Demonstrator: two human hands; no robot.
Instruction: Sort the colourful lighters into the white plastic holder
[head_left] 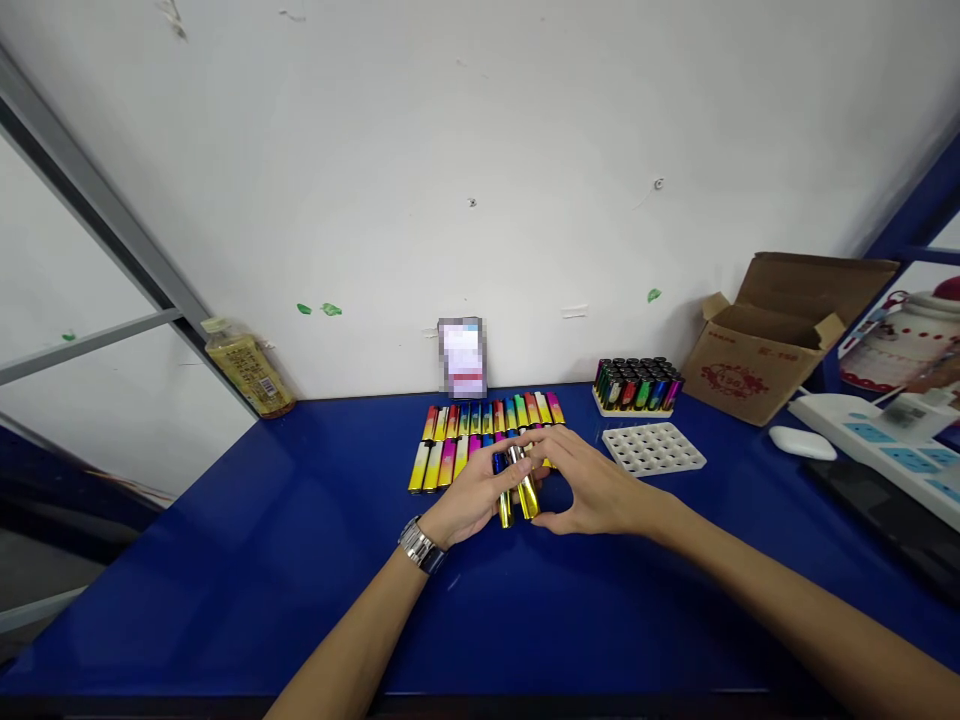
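My left hand (471, 500), with a metal wristwatch (421, 545), holds a small bunch of lighters (516, 490) in gold and dark blue metallic finishes over the blue table (225, 560). My right hand (592, 490) curves in from the other side, its fingertips at the upper ends of that bunch. Whether it grips them, I cannot tell. Just behind both hands, two rows of gradient-coloured lighters (491, 420) lie side by side, and my fingers hide part of the nearer row.
To the right stand a white tray of upright lighters (636, 388), an empty-holed white holder (652, 449), a cardboard box (772, 345), a white mouse (801, 442) and a power strip (877, 450). A bottle of yellow liquid (247, 367) lies at the back left, near a blurred card (462, 357).
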